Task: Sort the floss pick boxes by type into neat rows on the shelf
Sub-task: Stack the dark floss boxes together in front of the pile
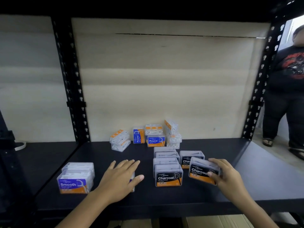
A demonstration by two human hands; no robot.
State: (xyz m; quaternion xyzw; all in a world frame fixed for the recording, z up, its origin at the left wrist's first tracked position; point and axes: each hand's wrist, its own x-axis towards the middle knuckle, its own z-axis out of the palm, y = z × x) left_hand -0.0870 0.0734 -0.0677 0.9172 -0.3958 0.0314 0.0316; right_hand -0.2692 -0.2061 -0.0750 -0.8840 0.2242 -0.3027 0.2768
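Right hand (228, 176) closes its grip on a Charcoal box (203, 171), tilted, at the near right of the shelf (246, 170). Left hand (121, 176) lies flat, fingers spread, apparently over a part-hidden box. Boxes look light, stiff, slick plastic; hold by the short ends.

The shelf (256, 170) lies bare on its right side and along the back left. The Charcoal boxes (168, 175) block the middle, the Round boxes (155, 137) crowd the back, and the Smooth boxes (74, 180) stand front left.
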